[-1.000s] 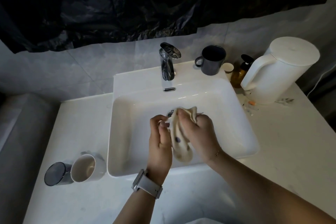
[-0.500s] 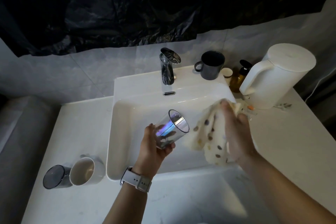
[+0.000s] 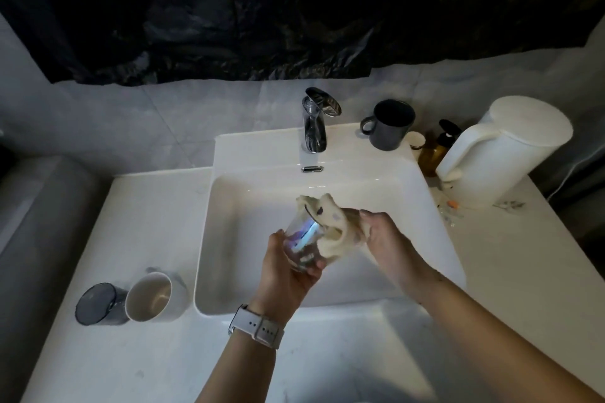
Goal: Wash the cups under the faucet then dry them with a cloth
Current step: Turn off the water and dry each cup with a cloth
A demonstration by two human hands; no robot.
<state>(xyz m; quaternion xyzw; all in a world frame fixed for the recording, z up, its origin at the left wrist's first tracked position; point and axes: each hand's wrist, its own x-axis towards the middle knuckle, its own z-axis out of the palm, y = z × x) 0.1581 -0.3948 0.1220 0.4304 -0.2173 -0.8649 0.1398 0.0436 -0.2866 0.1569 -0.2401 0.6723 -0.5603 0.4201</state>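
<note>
Over the white sink (image 3: 425,206), the left hand (image 3: 288,271) grips a clear iridescent glass (image 3: 302,244) from below, fingers wrapped round its base, the glass tilted with its mouth toward the faucet (image 3: 314,127). The right hand (image 3: 386,235) clutches a cream spotted cloth (image 3: 330,226), bunched against the glass's rim and draped down its right side; whether any cloth reaches inside the glass is hard to tell in this dim light. On the surface (image 3: 147,222) left of the sink, a dark glass (image 3: 98,304) and a white mug (image 3: 154,298) lie on their sides, touching, mouths toward the camera, nothing visible inside them. A dark mug (image 3: 391,127) stands upright on the sink's back ledge, right of the faucet, its inside too dark to read. Further right stands a white kettle (image 3: 504,154).
</note>
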